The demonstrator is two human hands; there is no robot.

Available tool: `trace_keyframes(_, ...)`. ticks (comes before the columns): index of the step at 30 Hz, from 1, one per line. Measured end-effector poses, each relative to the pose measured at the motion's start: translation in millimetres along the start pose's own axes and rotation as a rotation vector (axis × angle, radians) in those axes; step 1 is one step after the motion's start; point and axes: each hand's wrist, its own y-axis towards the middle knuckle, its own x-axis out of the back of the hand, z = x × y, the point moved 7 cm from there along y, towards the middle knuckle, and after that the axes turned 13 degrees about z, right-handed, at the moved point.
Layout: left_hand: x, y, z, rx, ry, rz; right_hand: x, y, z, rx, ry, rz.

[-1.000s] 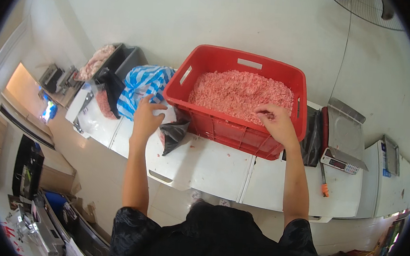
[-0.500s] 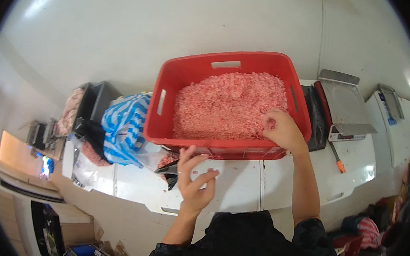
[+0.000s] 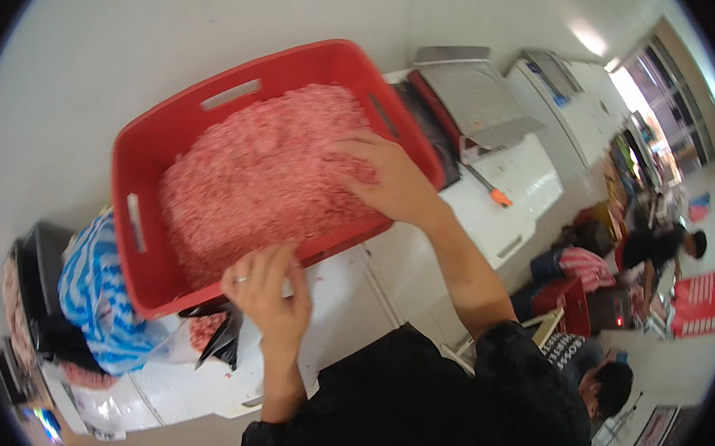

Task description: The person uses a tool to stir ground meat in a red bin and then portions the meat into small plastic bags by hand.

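Observation:
A big red plastic crate holds a bed of pink ground meat. My right hand reaches over the crate's near right side, thumb and fingers apart, fingertips at the meat's surface; I see nothing held in it. At the near rim is my left hand, a ring on one finger. Its fingers are loosely curved and apart, with nothing visible in them; whether they touch the rim I cannot tell. Below the crate's near left corner, a small black and clear bag contains some of the pink meat.
A blue-and-white striped bag leans left of the crate, beside dark bins. To the right are a metal-topped scale and an orange-handled tool on the white chest lid. Two people are farther right.
The view has swung right, so the crate appears tilted and farther left. My left hand has risen to the near rim. My right hand's fingers have spread from a curled position at the meat.

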Motion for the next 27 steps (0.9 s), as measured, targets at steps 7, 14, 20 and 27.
trace_keyframes(7,-8.7,6.9,-6.8,0.012,0.176,-0.006,137.6,-145.2,-132.4,-0.154,0.079,-0.591)
trace_keyframes(14,-13.2,8.2,-10.8,0.187,0.251,-0.18,94.7,-312.3,-343.5,-0.542,-0.528,0.042)
trace_keyframes(20,-12.6,9.3,-15.3,0.247,0.294,-0.27,92.8,-311.4,-362.0,-0.5,-0.175,0.141)
trace_keyframes(27,22.5,-7.4,-37.9,0.31,-0.1,-0.183,128.3,-347.2,-282.6,-0.803,0.617,0.189)
